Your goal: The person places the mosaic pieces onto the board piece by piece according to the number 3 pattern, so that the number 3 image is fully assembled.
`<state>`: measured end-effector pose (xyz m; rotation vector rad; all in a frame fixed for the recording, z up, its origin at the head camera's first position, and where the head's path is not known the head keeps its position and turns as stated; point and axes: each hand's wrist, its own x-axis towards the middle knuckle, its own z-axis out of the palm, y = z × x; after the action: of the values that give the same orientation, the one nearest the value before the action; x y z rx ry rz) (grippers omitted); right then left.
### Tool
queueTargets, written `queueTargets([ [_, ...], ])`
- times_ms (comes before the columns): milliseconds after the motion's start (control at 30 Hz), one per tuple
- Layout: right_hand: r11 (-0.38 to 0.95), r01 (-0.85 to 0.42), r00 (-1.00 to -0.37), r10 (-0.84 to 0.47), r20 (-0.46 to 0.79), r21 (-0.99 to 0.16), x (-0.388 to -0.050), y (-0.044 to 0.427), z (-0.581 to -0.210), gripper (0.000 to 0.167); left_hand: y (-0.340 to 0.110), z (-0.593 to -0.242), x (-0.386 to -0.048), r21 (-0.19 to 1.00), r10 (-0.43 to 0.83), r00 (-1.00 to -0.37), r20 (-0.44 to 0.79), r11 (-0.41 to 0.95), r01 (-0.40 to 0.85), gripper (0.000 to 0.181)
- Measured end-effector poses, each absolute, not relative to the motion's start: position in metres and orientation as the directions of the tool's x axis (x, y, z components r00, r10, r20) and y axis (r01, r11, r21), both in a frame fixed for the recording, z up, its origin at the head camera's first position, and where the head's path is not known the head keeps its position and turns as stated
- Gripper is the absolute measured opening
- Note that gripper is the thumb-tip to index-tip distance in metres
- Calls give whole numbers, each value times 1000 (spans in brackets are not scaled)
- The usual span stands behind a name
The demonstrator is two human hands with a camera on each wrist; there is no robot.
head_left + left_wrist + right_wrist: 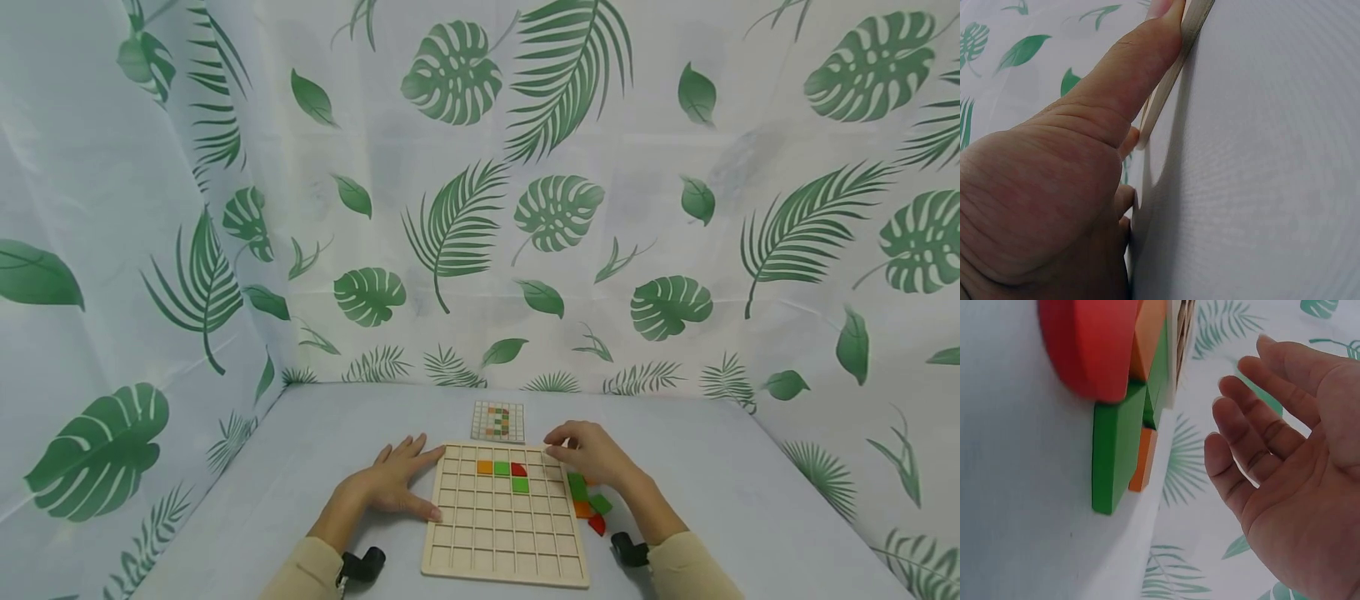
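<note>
Gridded wooden board [504,535] on table [330,417], 4 tiles [502,468] in its cells, left hand [393,483] splayed, touching left edge, right hand [597,457] empty, loosely bent near far right corner, loose pieces [583,509] alongside.

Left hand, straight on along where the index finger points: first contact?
The wooden grid board, at its far left corner; the left hand has its index fingertip right there, seemingly touching, though depth is unclear. Its thumb is against the board's left side.
</note>
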<state>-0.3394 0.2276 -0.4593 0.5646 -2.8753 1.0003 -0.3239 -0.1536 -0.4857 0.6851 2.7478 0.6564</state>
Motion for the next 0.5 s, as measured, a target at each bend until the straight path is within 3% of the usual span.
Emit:
queueTargets([
  [500, 747, -285, -945, -325, 44, -600, -339, 243, -454, 19, -153, -490, -327, 480, 485, -868, -107, 790, 382, 114],
])
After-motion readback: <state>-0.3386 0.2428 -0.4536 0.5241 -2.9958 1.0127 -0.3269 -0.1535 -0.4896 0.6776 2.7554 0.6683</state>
